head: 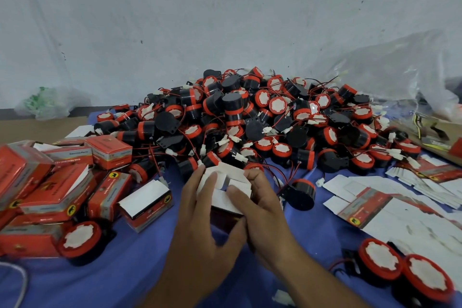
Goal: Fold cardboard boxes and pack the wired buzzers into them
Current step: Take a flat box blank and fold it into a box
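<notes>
Box: we hold one half-folded cardboard box (236, 172) above the middle of the blue tabletop (125, 270), its white flaps up and not yet tucked.
Left hand: our left hand (200, 220) has its grip on the box's left side, fingers laid over the flaps, thumb at the near face.
Right hand: our right hand (260, 210) takes the right side, its grip narrow and its fingers curled onto a flap.
Buzzers: heap of wired buzzers (250, 117) just behind the box; a loose buzzer (300, 192) sits just right of our right hand.
Folded boxes: red folded boxes (62, 182) piled at the left.
Blanks: flat box blanks (375, 202) spread at the right.
Bag: clear plastic bag (387, 70) behind, right.
</notes>
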